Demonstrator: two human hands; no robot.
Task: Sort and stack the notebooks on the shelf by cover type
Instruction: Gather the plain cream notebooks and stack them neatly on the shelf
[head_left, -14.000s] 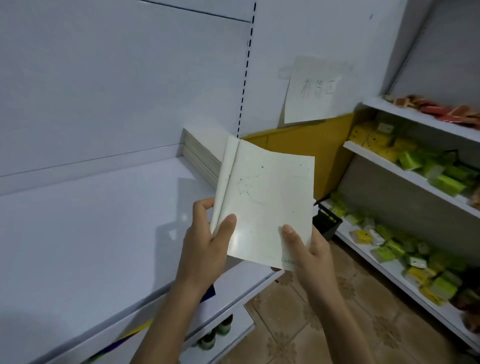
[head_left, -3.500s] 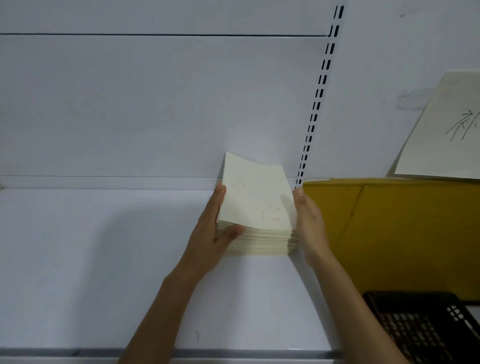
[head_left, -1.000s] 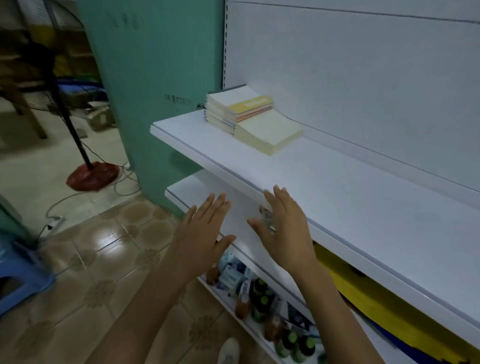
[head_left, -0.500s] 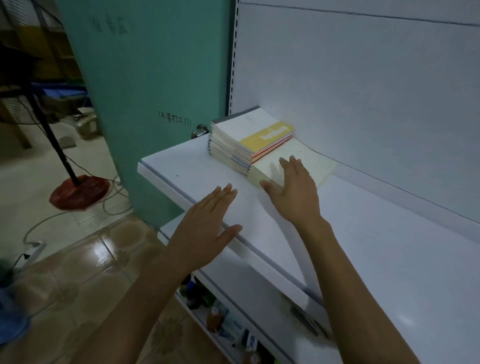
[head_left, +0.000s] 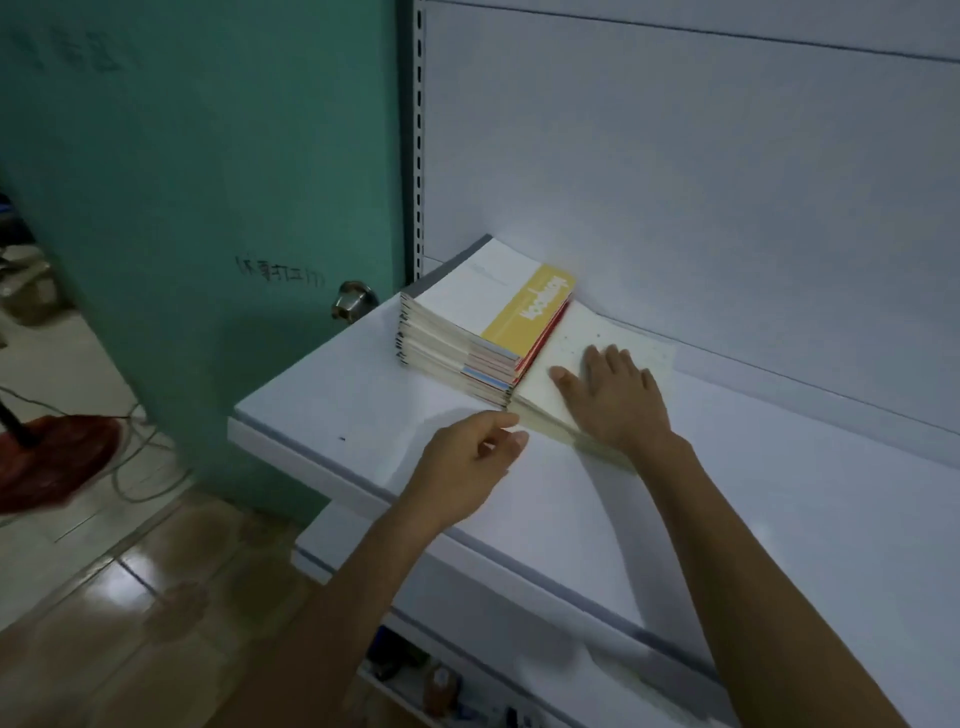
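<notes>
Two notebook stacks sit side by side at the left end of the white shelf (head_left: 675, 519). The left stack (head_left: 467, 332) is taller, with a white cover bearing a yellow band on top and coloured edges below. The right stack (head_left: 587, 338) is lower with plain cream covers. My right hand (head_left: 613, 395) rests flat on the cream stack, fingers straight. My left hand (head_left: 472, 457) hovers over the shelf just in front of the stacks' near corner, fingers loosely curled, thumb and fingers close together and holding nothing.
A green door (head_left: 208, 208) with a metal knob (head_left: 353, 301) stands left of the shelf end. The slotted upright (head_left: 418, 156) and white back panel rise behind the stacks. A lower shelf holds small bottles (head_left: 441, 686). A red fan base (head_left: 47, 462) sits on the tiled floor.
My right hand has settled further onto the cream stack. My left hand has moved forward over the shelf to the stacks' near corner, its fingers now curling. The view has closed in.
</notes>
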